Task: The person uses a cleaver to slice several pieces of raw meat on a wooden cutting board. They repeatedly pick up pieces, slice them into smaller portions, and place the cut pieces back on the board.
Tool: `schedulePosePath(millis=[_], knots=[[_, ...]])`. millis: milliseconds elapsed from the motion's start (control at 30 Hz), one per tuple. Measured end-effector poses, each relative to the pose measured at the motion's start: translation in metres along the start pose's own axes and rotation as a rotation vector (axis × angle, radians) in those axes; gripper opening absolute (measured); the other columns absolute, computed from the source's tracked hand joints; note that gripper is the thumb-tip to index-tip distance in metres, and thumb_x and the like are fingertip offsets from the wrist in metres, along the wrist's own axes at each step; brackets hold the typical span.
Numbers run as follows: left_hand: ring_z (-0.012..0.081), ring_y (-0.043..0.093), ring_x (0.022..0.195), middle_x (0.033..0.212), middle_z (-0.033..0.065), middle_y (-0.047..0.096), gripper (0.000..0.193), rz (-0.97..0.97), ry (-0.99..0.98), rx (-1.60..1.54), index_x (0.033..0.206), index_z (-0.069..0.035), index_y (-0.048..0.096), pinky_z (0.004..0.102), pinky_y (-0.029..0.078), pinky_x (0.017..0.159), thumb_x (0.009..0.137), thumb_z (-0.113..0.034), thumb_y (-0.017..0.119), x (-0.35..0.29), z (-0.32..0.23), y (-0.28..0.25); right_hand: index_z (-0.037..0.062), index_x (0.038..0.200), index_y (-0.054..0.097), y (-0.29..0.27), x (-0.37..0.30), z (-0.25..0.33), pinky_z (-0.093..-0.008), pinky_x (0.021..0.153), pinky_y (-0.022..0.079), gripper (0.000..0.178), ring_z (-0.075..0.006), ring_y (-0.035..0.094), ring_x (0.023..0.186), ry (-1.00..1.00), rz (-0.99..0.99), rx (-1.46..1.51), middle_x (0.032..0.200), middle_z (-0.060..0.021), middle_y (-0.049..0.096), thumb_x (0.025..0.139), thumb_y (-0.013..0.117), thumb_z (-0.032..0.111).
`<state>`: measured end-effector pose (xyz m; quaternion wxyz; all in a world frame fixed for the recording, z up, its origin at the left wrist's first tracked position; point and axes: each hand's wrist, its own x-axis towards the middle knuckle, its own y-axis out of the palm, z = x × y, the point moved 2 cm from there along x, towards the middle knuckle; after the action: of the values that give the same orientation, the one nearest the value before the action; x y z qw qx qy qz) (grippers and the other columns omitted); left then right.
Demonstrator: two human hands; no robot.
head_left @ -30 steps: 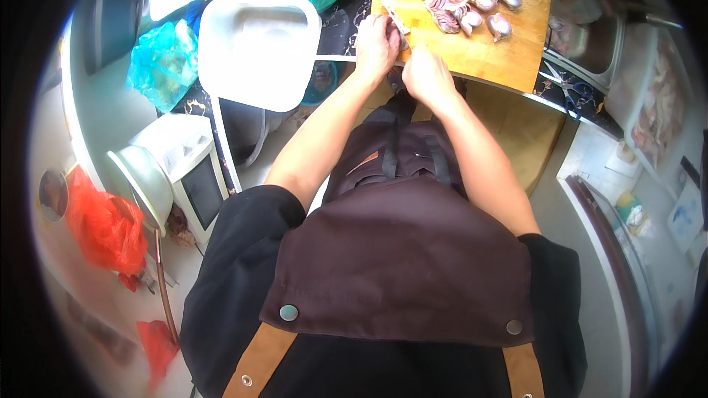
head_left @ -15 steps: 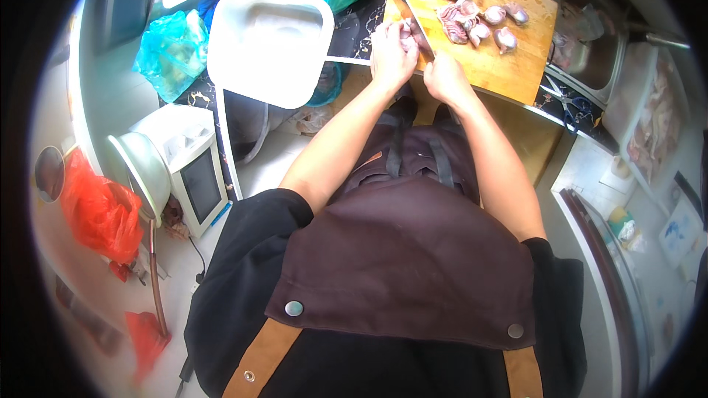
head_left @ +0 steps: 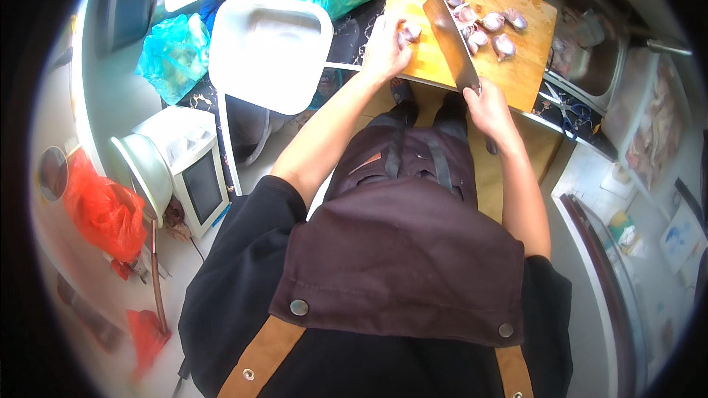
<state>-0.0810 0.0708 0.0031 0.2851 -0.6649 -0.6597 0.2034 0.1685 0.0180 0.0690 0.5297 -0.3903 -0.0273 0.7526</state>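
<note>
My right hand [head_left: 490,109] is closed round the handle of a cleaver [head_left: 456,47]. Its broad blade is raised over the middle of a wooden cutting board [head_left: 527,66], with the tip pointing away to the left. At the board's left edge my left hand [head_left: 385,51] has its fingers curled about a small pinkish piece of meat [head_left: 408,33], partly hidden by the hand. Several similar pale pink and purplish pieces [head_left: 504,46] lie beyond and to the right of the blade, which covers some of them.
A white basin [head_left: 221,66] stands left of the board, with teal plastic bags [head_left: 174,59] near it. Right of the board are a steel sink [head_left: 605,81] with meat in it, scissors [head_left: 566,109] on the dark counter, and a tub of meat [head_left: 653,121].
The cleaver has moved right, away from the piece by my left hand, and now hangs over the board's middle. My left hand has shifted slightly left.
</note>
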Motion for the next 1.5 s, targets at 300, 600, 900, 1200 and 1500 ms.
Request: schedulePosePath(millis=[300,600,900,1200,1500], knots=[[0.0315,0.068,0.094,0.099,0.0084,0.071,0.021,-0.129,0.319,0.125,0.099,-0.008,0.071,0.0404,0.055,0.083,0.080,-0.003,0.077,0.002,-0.004,0.000,-0.0004,0.123,0.063,0.016,-0.013,0.038,-0.0514,0.080,0.053,0.030,-0.0483,0.067,0.089,-0.202,-0.126,-0.241,0.093,-0.0287,0.070,0.100,0.060,0.018],[0.0349,0.063,0.100,0.101,0.0137,0.066,0.030,-0.054,0.327,0.218,0.102,-0.004,0.072,0.0428,0.055,0.086,0.072,-0.005,0.077,-0.001,0.002,0.008,0.0014,0.105,0.059,0.016,-0.011,0.046,-0.0536,0.073,0.055,0.015,-0.0460,0.069,0.080,-0.307,-0.092,-0.442,0.088,-0.0257,0.071,0.095,0.056,0.012],[0.0358,0.063,0.102,0.105,0.0147,0.066,0.033,-0.048,0.317,0.186,0.104,-0.002,0.072,0.0434,0.055,0.089,0.071,-0.002,0.076,0.002,0.003,0.010,0.0007,0.103,0.058,0.024,-0.003,0.043,-0.0548,0.071,0.056,0.013,-0.0459,0.070,0.077,-0.306,-0.102,-0.429,0.083,-0.0264,0.070,0.096,0.054,0.012],[0.0356,0.064,0.105,0.108,0.0142,0.067,0.039,-0.022,0.273,0.119,0.107,-0.005,0.073,0.0427,0.057,0.089,0.068,0.001,0.075,0.002,0.005,0.007,0.0020,0.105,0.058,0.032,-0.015,0.028,-0.0566,0.070,0.055,0.015,-0.0464,0.070,0.076,-0.233,-0.096,-0.380,0.083,-0.0277,0.070,0.095,0.055,0.013],[0.0358,0.065,0.107,0.112,0.0146,0.068,0.036,-0.066,0.298,0.111,0.106,-0.004,0.073,0.0433,0.057,0.089,0.070,0.002,0.075,0.003,0.000,0.006,-0.0041,0.109,0.059,0.063,0.035,0.044,-0.0585,0.074,0.053,0.021,-0.0513,0.067,0.080,-0.239,-0.106,-0.358,0.082,-0.0319,0.067,0.097,0.053,0.012]])
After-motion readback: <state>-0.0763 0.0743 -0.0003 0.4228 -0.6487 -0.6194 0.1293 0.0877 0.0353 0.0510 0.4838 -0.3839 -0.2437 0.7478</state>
